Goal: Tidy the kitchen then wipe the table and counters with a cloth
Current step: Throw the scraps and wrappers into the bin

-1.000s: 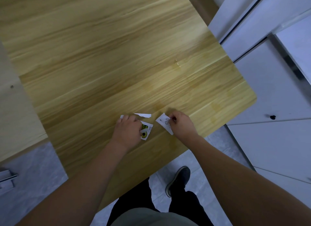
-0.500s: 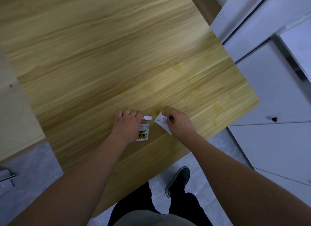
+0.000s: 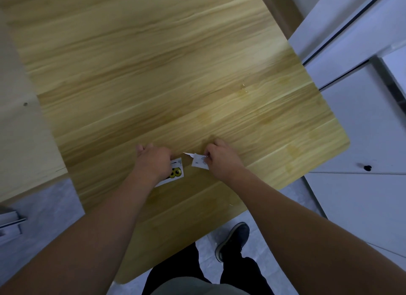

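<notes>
Wood-grain table fills most of the head view, its pale yellow-brown top running to a rounded corner at the right; faint darker patches and a small glossy spot mark the surface toward that corner; white cabinet fronts stand to the right of the table, and grey floor tiles show below its near edge.

Left hand lies knuckles-up on the table near the front edge; its fingers are bent downward onto the surface; whether they grasp anything cannot be told, since the fingertips are hidden by the back of the hand. Printed paper piece, white with a yellow-and-black graphic, lies flat on the table, partly covered by the left hand and wrist.

Right hand is just beside the left, also near the front edge; its thumb and fingers pinch the white paper scrap, which bears faint print and stands slightly raised off the table at its left tip. The two paper pieces are near each other but apart, with bare table between them.

Both forearms reach in from the bottom of the view; one dark shoe and dark trousers are visible on the floor below the table edge.
</notes>
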A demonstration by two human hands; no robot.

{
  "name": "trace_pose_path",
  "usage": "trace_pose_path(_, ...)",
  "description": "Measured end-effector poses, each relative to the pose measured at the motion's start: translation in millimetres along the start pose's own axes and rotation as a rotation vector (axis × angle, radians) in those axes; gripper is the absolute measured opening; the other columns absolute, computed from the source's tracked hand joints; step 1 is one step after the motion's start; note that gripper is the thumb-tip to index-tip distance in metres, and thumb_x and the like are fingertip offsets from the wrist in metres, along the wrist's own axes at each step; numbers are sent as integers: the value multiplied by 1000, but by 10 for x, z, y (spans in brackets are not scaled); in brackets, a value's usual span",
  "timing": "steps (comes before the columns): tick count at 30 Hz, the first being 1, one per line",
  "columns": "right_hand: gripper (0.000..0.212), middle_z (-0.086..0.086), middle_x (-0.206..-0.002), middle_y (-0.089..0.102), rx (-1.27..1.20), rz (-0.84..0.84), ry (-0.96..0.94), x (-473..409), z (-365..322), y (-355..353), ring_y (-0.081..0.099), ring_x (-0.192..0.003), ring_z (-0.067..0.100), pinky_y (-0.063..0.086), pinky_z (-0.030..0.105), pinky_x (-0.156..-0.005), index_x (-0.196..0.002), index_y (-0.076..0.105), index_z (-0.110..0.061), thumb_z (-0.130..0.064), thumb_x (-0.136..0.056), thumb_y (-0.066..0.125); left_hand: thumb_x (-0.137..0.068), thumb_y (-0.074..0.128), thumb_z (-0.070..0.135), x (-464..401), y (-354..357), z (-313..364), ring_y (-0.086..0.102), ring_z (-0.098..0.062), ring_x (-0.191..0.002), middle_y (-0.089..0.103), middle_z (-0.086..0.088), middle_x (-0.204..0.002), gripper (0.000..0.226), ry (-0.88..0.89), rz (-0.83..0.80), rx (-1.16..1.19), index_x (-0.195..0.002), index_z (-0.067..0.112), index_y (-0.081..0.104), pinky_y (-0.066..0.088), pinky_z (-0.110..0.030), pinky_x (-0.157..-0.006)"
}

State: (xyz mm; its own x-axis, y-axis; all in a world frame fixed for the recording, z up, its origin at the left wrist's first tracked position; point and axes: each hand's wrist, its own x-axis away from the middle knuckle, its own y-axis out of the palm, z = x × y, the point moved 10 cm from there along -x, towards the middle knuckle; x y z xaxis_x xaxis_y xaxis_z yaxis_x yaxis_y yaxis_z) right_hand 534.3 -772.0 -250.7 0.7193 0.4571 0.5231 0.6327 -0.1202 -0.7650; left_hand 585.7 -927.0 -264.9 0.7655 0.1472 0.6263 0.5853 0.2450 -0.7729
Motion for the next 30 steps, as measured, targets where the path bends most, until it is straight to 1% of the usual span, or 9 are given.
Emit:
trace_pose_path(3,20,5,-120,45,89,46,-30,-60,-175,28,41,-115,25,35,36,-96,-113,55,-13,-22,-97,49,-81,47,3,-38,-62,-45,39,-24,-105,60,0,-87,26,-30,41,-5,-91,22,62,19,-43,-102)
trace_pose_path(8,24,6,-119,51,230,83,-35,-121,-294,87,45,-115,27,34,35,-98,-115,50,-15,-13,-92,53,-81,49,4,-74,-66,-25,39,-25,-105,60,-2,-89,22,-21,58,-36,-91,20,60,21,-41,-96)
trace_pose_path(11,24,6,-115,56,249,84,-22,-133,-311,114,47,-112,27,35,36,-97,-112,49,-16,-10,-89,53,-80,47,1,-98,-60,-37,39,-25,-106,57,-3,-86,19,-32,41,-32,-83,18,56,19,-44,-102)
trace_pose_path(13,24,6,-115,56,232,69,-7,-146,-298,122,48,-113,27,35,36,-97,-111,48,-16,-9,-89,54,-81,48,1,-111,-69,-47,38,-25,-106,55,-2,-83,18,-35,47,-14,-81,18,55,17,-45,-104)
trace_pose_path(17,31,8,-116,56,186,19,28,-173,-254,165,49,-112,28,36,36,-96,-117,44,-13,-7,-88,55,-81,48,1,-103,-71,-50,39,-25,-105,57,-3,-85,18,-27,53,-2,-84,18,56,19,-44,-102)
trace_pose_path(21,24,11,-114,57,100,-4,74,-107,-184,148,49,-110,30,37,37,-93,-113,49,-10,-5,-89,51,-81,47,2,-53,-147,27,38,-25,-102,52,-2,-79,18,0,44,6,-76,19,50,23,-43,-98)
trace_pose_path(25,12,13,-107,59,25,14,136,79,46,38,54,-102,31,37,32,-79,-100,53,-7,-7,-90,49,-79,46,0,-39,-278,159,40,-24,-97,52,-4,-75,20,-3,37,74,-84,15,58,26,-43,-102)
trace_pose_path(28,17,14,-102,62,-82,93,202,356,321,-198,58,-95,32,41,32,-76,-101,61,-7,-16,-93,49,-82,50,6,-58,-399,422,49,-25,-95,53,-1,-75,13,48,35,28,-82,17,58,26,-42,-100)
trace_pose_path(30,21,16,-91,63,-137,197,234,602,530,-400,58,-87,35,42,36,-73,-93,63,-10,-22,-94,46,-80,52,6,-46,-475,696,52,-26,-95,50,1,-71,14,88,37,2,-74,19,54,26,-41,-101)
